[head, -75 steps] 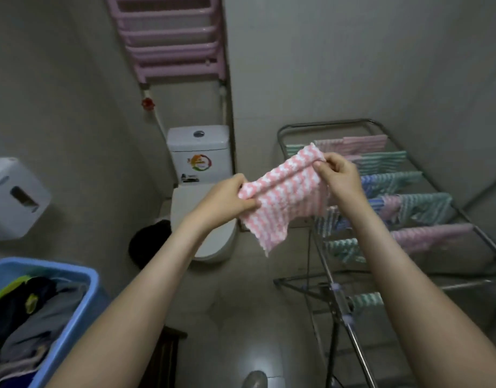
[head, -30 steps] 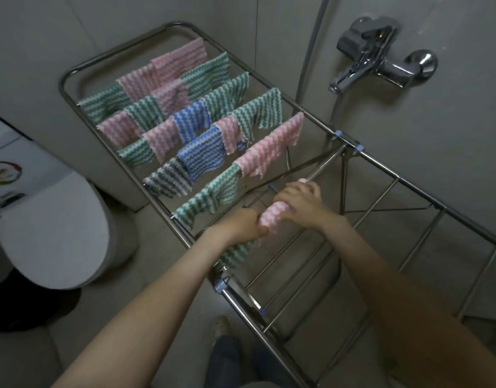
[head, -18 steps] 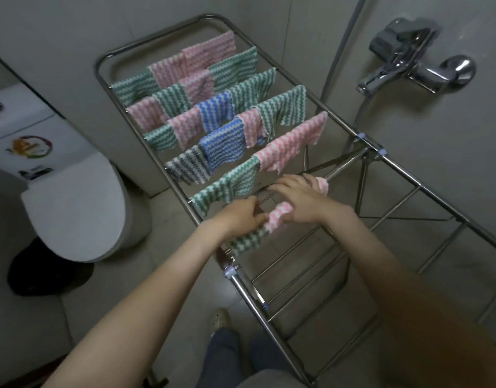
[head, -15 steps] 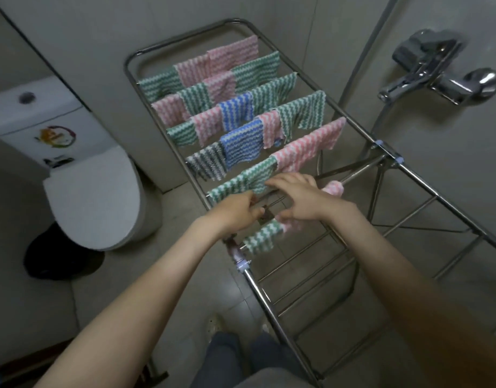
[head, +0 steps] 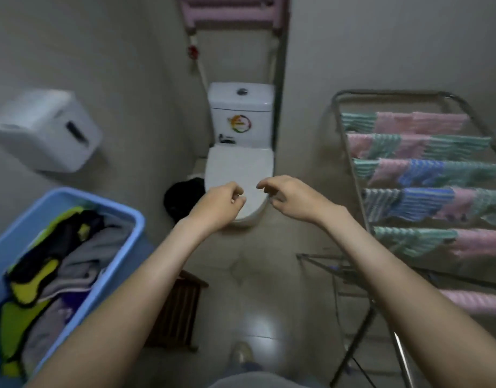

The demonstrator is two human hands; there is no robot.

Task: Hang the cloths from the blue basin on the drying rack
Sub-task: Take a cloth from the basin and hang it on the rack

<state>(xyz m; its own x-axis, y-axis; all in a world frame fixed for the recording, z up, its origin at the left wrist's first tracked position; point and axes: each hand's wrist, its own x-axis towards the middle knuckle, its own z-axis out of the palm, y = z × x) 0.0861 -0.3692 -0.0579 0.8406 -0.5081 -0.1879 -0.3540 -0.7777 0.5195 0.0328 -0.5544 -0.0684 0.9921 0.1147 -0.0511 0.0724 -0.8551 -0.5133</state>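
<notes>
Pink cloth (head: pixel 473 301) now hangs on the rack's (head: pixel 389 92) near rail. Left hand (head: pixel 219 204) and right hand (head: pixel 293 197) have let go, empty, fingers loosely curled.

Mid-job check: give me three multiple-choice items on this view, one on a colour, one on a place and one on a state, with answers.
1. What colour is the zigzag cloth on the nearest rail of the metal drying rack?
A) blue B) pink C) yellow

2. Where is the blue plastic basin?
A) low on the person's left B) under the rack C) mounted on the wall

3. What are the left hand and right hand holding?
A) a pink cloth between them B) a rack rail C) nothing

Answers:
1 B, the cloth on that lowest rail is pink.
2 A, the basin sits at the lower left, across from the rack on the right.
3 C, both hands hang in mid-air with loosely curled fingers and nothing in them.
</notes>
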